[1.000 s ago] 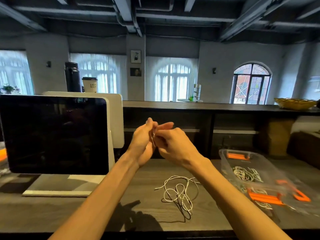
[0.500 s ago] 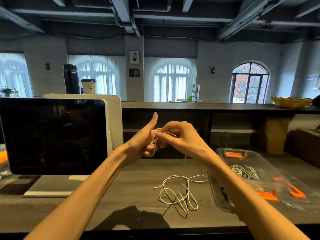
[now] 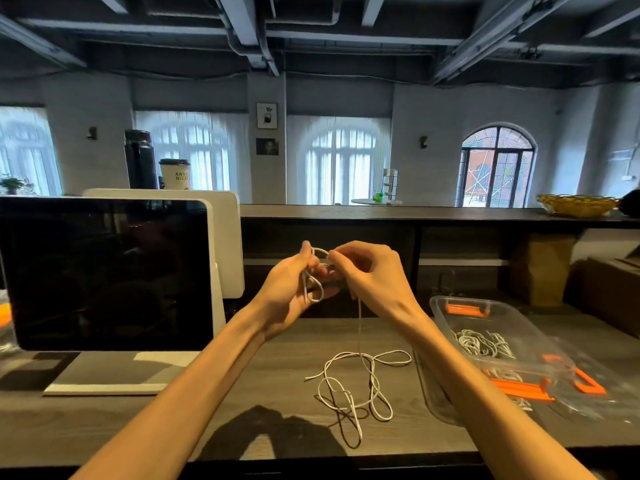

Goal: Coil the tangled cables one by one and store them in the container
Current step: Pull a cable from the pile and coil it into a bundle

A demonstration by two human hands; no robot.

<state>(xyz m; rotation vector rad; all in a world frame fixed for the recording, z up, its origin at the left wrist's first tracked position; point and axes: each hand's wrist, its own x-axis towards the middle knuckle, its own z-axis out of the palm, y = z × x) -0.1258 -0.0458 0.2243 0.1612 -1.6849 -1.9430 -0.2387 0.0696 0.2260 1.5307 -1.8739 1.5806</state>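
A thin white cable [image 3: 360,386] lies in loose tangled loops on the dark wooden counter [image 3: 242,393], and one strand rises from it to my hands. My left hand [image 3: 294,289] holds a small coil of that cable around its fingers, above the counter. My right hand [image 3: 370,275] pinches the strand just right of the coil, where it arches between the two hands. A clear plastic container [image 3: 460,317] with orange clips stands at the right, with several coiled white cables [image 3: 483,342] inside.
A dark screen on a white stand [image 3: 104,271] fills the left of the counter. The container's clear lid with orange latches [image 3: 588,386] lies at the right edge. A raised shelf [image 3: 415,213] behind carries a black flask, a paper cup and a yellow bowl.
My hands have moved slightly apart and the coil in my left hand has grown by a loop. The slack on the counter has shifted as the strand was drawn up.
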